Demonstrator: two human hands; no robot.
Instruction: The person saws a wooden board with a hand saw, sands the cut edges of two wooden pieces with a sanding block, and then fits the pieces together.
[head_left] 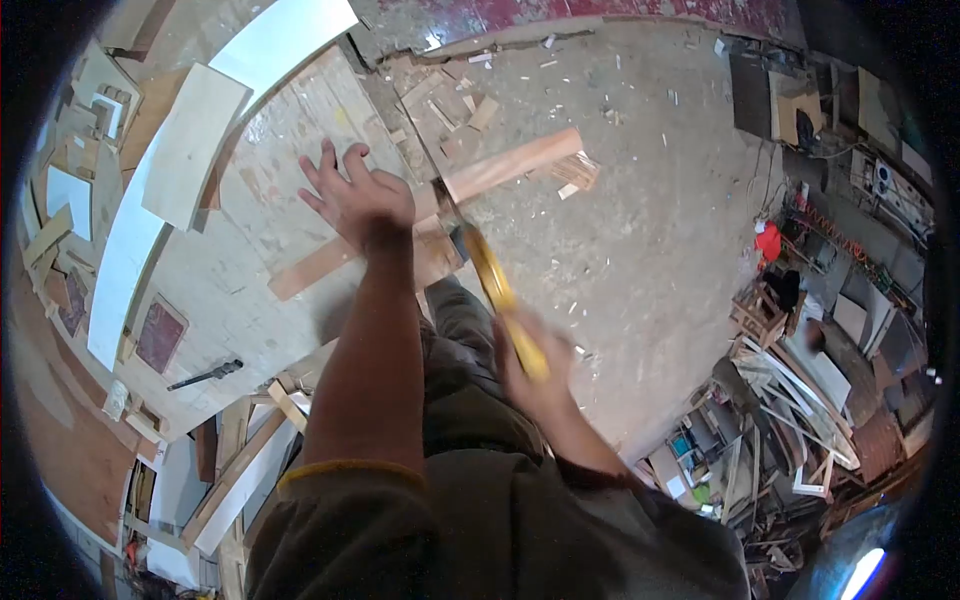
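Note:
My right hand is wrapped round the yellow handle of a saw, slightly blurred. The saw's thin dark blade points away from me and crosses a reddish wooden board. That board lies across the edge of the pale worktable, its far end sticking out over the floor. My left hand is above the board at the table's edge, fingers spread and bent, holding nothing. A shorter wood piece is beside the board near my leg, partly hidden by my forearm.
A long white curved panel and a pale plank lie on the table's left. A dark clamp-like tool is nearer me. Offcuts litter the concrete floor; stacked wood scraps stand at the right.

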